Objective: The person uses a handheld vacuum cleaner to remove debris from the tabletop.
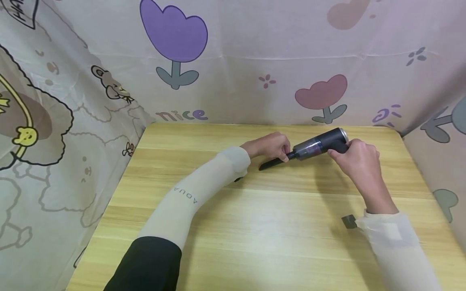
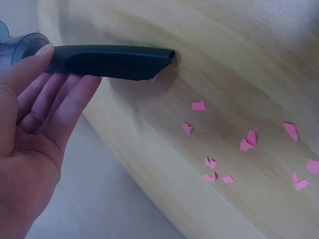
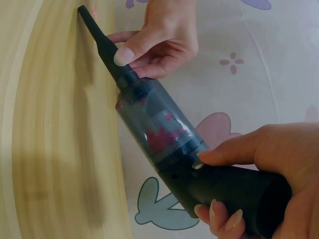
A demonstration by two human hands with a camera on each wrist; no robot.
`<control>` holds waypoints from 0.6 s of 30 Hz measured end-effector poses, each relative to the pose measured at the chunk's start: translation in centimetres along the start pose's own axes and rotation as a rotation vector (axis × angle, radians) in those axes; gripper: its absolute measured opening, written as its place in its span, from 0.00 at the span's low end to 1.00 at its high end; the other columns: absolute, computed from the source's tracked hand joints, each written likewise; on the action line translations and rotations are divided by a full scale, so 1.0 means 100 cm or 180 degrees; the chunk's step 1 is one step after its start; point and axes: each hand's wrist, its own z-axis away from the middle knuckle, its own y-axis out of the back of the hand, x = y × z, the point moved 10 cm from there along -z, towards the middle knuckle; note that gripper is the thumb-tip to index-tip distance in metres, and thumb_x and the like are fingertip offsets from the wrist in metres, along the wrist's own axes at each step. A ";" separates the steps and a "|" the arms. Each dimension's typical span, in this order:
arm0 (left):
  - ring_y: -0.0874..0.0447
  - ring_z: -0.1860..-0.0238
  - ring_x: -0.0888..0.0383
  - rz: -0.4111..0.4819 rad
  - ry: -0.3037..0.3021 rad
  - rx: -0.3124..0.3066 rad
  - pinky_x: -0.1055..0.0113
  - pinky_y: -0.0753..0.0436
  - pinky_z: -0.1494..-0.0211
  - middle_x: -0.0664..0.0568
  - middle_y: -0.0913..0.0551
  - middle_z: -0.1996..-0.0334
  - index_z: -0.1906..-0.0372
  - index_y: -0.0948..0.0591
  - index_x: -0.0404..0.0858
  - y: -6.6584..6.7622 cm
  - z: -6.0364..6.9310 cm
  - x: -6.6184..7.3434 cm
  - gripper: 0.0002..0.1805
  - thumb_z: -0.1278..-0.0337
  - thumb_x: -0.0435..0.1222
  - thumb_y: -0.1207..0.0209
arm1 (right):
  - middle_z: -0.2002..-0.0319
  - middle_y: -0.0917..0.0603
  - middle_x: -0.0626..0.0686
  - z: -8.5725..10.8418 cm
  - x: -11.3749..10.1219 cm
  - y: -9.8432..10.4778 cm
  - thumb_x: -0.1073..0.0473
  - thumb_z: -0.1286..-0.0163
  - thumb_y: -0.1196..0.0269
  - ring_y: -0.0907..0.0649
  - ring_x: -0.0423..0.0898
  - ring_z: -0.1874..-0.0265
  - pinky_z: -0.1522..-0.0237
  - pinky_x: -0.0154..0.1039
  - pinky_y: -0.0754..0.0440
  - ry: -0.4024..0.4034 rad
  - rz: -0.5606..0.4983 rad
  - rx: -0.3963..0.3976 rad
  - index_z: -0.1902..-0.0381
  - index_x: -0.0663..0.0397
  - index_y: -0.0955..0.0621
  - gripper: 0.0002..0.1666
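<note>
A black handheld vacuum cleaner [image 1: 309,148] is held above the far part of the wooden table, tilted with its tip down to the left. My right hand [image 1: 360,165] grips its handle, thumb by a small button in the right wrist view. The left hand [image 1: 271,145] pinches the base of the flat crevice nozzle [image 2: 109,62] between thumb and fingers. Pink scraps [image 3: 162,139] show inside the clear dust cup. In the left wrist view, several pink paper scraps [image 2: 199,105] lie scattered beyond the nozzle, and one scrap [image 2: 154,78] shows at its slanted mouth.
The wooden table [image 1: 247,234] ends at the back against a printed cloth [image 1: 240,89], which also hangs at both sides. Next to the right sleeve is a small dark square [image 1: 349,221]. My left forearm hides part of the table in the head view.
</note>
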 end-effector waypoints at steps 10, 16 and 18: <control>0.14 0.59 0.61 -0.0105 -0.0027 0.0088 0.71 0.17 0.49 0.53 0.10 0.61 0.60 0.12 0.38 0.001 0.004 -0.001 0.07 0.39 0.37 0.29 | 0.63 0.16 0.74 -0.001 -0.001 -0.002 0.43 0.35 0.30 0.21 0.68 0.64 0.68 0.48 0.31 0.0013 -0.0013 0.0000 0.56 0.76 0.20 0.35; 0.15 0.58 0.60 -0.0135 -0.0031 0.0102 0.71 0.17 0.48 0.52 0.10 0.60 0.59 0.12 0.37 0.006 0.007 -0.003 0.07 0.38 0.37 0.29 | 0.62 0.17 0.75 -0.001 -0.005 -0.003 0.43 0.35 0.31 0.21 0.67 0.64 0.70 0.47 0.30 0.0024 -0.0036 0.0009 0.55 0.77 0.21 0.36; 0.14 0.57 0.60 -0.0157 -0.0021 0.0104 0.70 0.17 0.47 0.51 0.10 0.58 0.58 0.12 0.37 0.007 0.009 -0.004 0.08 0.38 0.37 0.30 | 0.61 0.17 0.75 -0.001 -0.006 -0.005 0.42 0.34 0.31 0.22 0.68 0.63 0.69 0.48 0.30 0.0005 -0.0053 -0.0014 0.54 0.77 0.21 0.37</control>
